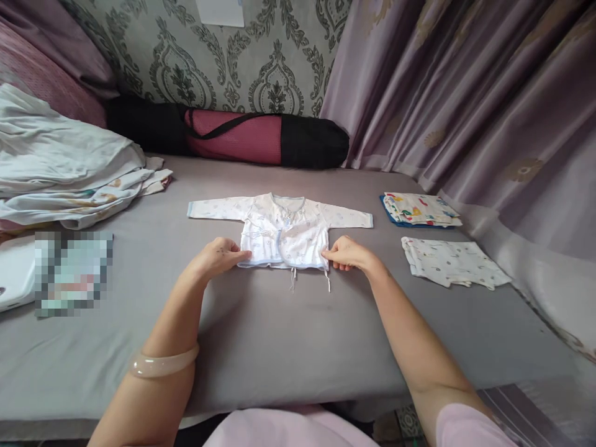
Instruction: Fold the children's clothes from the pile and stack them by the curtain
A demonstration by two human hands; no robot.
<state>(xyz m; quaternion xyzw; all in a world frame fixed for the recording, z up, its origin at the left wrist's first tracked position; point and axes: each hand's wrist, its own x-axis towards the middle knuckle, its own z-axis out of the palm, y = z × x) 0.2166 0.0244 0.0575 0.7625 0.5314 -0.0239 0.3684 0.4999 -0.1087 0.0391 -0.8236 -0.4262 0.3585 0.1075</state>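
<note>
A small white baby shirt (298, 233) with pale blue trim lies spread flat in front of me, its long sleeves stretched out to both sides. Thin tie strings hang past its lower hem. My left hand (221, 256) pinches the lower left corner of the shirt between thumb and fingers. At the opposite lower corner, my right hand (347, 253) is closed on the hem in the same way. The undersides of both hands are partly hidden.
The shirt rests on a grey sheet (279, 335). Right of it lie a folded colourful cloth stack (419, 209) and a folded white garment (454, 262). Piled clothes (69, 155) and a white object (16, 270) stand left. A black-and-maroon rolled bag (233, 136) lines the wall.
</note>
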